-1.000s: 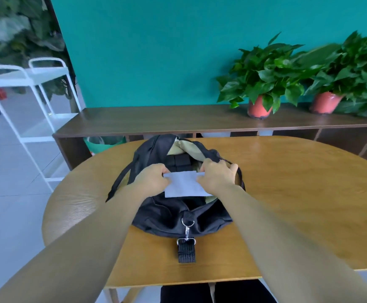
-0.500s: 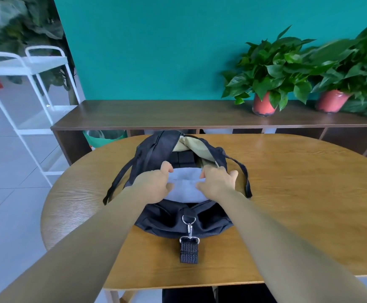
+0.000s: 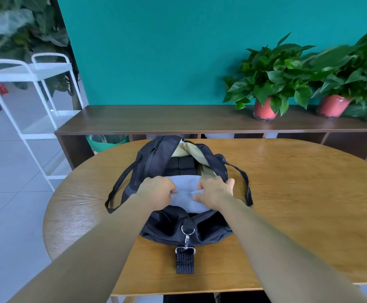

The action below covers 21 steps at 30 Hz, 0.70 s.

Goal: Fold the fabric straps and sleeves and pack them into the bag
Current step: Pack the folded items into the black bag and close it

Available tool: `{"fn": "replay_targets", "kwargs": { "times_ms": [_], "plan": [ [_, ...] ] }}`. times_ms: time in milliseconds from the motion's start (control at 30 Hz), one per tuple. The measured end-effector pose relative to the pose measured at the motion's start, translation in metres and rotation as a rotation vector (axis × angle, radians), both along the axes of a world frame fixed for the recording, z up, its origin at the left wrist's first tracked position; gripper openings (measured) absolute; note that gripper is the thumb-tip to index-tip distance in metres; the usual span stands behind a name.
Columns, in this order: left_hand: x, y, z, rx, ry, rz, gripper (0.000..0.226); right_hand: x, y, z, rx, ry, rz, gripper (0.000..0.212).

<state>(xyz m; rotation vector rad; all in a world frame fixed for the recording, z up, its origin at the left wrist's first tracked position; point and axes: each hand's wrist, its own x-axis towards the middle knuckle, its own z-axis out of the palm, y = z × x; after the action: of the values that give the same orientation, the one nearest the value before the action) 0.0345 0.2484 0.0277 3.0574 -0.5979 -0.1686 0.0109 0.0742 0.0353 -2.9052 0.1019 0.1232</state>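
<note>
Your arms: both bare, stretched forward, forearms converging from the lower corners toward the middle. Your wrists run roughly straight. Left hand [image 3: 156, 191]: back up, fingers curled under, gripping the left side of the fabric [image 3: 184, 194]. Right hand [image 3: 215, 190]: back up, fingers curled, gripping the fabric's right side. Your hands sit level with each other, near but not touching, with fabric showing between them.
</note>
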Motion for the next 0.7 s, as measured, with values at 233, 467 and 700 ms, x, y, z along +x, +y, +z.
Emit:
{"fn": "replay_targets", "kwargs": {
  "times_ms": [233, 467, 700],
  "plan": [
    [0.0, 0.002, 0.003, 0.078, -0.022, -0.024, 0.027, -0.01, -0.006, 0.006, 0.009, -0.022, 0.029, 0.024],
    [-0.012, -0.004, 0.005, 0.073, -0.145, -0.116, 0.022, -0.02, 0.006, -0.003, -0.335, -0.231, 0.195, 0.019],
    [-0.011, 0.008, -0.003, 0.108, -0.188, -0.072, 0.027, -0.02, 0.008, -0.01, -0.439, -0.242, 0.297, 0.024]
  ]
}}
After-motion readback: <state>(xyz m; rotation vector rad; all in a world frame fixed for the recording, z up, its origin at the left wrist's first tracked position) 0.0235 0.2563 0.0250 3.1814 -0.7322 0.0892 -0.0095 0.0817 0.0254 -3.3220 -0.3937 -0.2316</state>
